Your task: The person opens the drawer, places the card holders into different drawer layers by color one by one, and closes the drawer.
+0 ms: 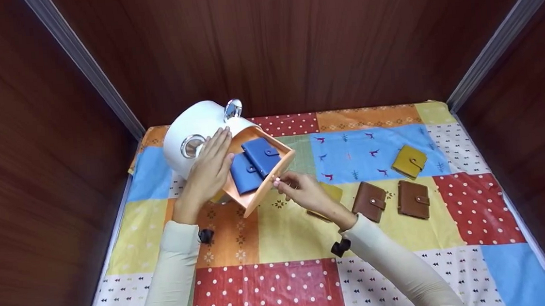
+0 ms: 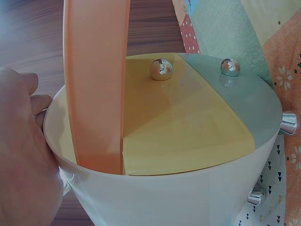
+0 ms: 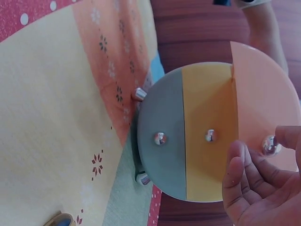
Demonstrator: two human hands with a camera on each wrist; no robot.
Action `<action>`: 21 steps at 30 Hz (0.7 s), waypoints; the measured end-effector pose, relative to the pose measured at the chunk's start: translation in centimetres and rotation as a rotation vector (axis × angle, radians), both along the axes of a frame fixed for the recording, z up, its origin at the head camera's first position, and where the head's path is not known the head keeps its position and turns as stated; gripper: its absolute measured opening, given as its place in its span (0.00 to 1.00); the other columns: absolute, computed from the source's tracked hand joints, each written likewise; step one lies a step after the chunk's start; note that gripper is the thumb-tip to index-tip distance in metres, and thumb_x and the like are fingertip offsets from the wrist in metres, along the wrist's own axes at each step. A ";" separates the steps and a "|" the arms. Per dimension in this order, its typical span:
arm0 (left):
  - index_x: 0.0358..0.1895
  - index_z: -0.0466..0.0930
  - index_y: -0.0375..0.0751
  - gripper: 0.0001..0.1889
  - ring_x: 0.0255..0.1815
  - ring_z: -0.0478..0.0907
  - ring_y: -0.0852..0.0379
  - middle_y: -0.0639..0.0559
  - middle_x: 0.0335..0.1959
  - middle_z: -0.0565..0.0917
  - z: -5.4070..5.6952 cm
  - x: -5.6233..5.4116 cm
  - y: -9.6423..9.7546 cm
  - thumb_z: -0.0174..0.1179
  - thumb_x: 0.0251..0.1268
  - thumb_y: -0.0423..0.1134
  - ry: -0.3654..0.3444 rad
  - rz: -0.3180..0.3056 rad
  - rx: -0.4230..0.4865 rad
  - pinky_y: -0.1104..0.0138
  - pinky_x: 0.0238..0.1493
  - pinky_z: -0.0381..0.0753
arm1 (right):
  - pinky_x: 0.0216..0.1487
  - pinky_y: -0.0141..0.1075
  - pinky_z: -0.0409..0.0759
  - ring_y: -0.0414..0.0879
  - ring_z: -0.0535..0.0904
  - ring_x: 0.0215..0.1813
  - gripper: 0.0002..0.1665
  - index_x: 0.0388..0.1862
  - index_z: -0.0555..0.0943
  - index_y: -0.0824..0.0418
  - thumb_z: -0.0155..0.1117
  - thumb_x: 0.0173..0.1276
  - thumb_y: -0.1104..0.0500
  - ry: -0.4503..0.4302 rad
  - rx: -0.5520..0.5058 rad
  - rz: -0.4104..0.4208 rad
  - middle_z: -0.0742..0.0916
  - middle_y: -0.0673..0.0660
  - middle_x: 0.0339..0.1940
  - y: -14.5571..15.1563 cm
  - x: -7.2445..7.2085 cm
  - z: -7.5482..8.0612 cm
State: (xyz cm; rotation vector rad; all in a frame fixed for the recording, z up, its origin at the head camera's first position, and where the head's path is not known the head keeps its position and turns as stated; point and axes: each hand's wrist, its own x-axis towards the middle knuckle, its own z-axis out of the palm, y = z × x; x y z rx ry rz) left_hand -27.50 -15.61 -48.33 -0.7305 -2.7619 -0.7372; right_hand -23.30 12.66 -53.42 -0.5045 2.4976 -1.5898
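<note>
A white rounded cabinet [image 1: 197, 117] with chrome feet stands at the back left of the cloth. Its peach drawer [image 3: 263, 94] is pulled out, with two blue snap-strap card holders, one [image 1: 245, 174] partly beneath the other [image 1: 261, 155]. Against the cabinet's top, beside the drawer, rests my left hand [image 1: 208, 170], fingers straight. My right hand [image 1: 307, 194] pinches the small chrome knob [image 3: 270, 145] on the drawer's front between thumb and finger. Below, the yellow drawer [image 2: 183, 113] and the grey-green drawer [image 3: 162, 113] are closed.
To the right lie a mustard card holder [image 1: 409, 161] and two brown ones, one nearer [image 1: 370, 202] and one farther right [image 1: 413, 200]. Another mustard one [image 1: 333, 191] is partly hidden under my right forearm. Dark wood-look panels [image 1: 274, 46] enclose the patchwork-covered table [image 1: 298, 233].
</note>
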 end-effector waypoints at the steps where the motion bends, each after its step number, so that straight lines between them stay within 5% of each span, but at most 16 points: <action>1: 0.86 0.53 0.40 0.30 0.91 0.45 0.48 0.49 0.90 0.53 0.0 0.0 0.0 0.37 0.91 0.48 0.004 0.000 0.003 0.53 0.92 0.40 | 0.30 0.28 0.79 0.62 0.87 0.37 0.15 0.53 0.87 0.61 0.64 0.82 0.51 -0.006 -0.003 -0.001 0.91 0.65 0.40 0.0 0.0 0.0; 7: 0.85 0.55 0.38 0.30 0.91 0.47 0.46 0.47 0.89 0.56 0.0 0.0 0.1 0.39 0.91 0.47 0.024 -0.003 0.017 0.52 0.92 0.42 | 0.32 0.30 0.82 0.49 0.87 0.33 0.16 0.53 0.88 0.62 0.64 0.82 0.50 -0.017 -0.024 -0.015 0.92 0.59 0.38 -0.3 0.1 0.2; 11: 0.86 0.55 0.38 0.30 0.91 0.47 0.46 0.47 0.89 0.55 0.0 0.1 0.2 0.38 0.90 0.47 0.016 -0.003 0.012 0.52 0.92 0.42 | 0.32 0.29 0.83 0.40 0.84 0.31 0.16 0.53 0.87 0.64 0.63 0.83 0.52 -0.007 -0.042 -0.013 0.91 0.66 0.40 -0.4 0.2 0.2; 17: 0.86 0.54 0.40 0.30 0.91 0.46 0.48 0.49 0.89 0.53 0.1 0.1 0.1 0.38 0.91 0.47 -0.005 0.003 0.014 0.54 0.92 0.40 | 0.33 0.37 0.89 0.39 0.84 0.31 0.16 0.53 0.87 0.65 0.63 0.82 0.54 -0.013 -0.067 -0.013 0.90 0.70 0.41 -0.4 0.3 0.3; 21: 0.86 0.53 0.41 0.30 0.91 0.44 0.49 0.50 0.90 0.52 0.1 0.1 0.1 0.38 0.91 0.47 -0.017 0.006 0.014 0.54 0.92 0.39 | 0.31 0.33 0.86 0.38 0.83 0.30 0.15 0.52 0.87 0.66 0.64 0.82 0.55 -0.006 -0.081 -0.022 0.90 0.68 0.37 -0.5 0.2 0.3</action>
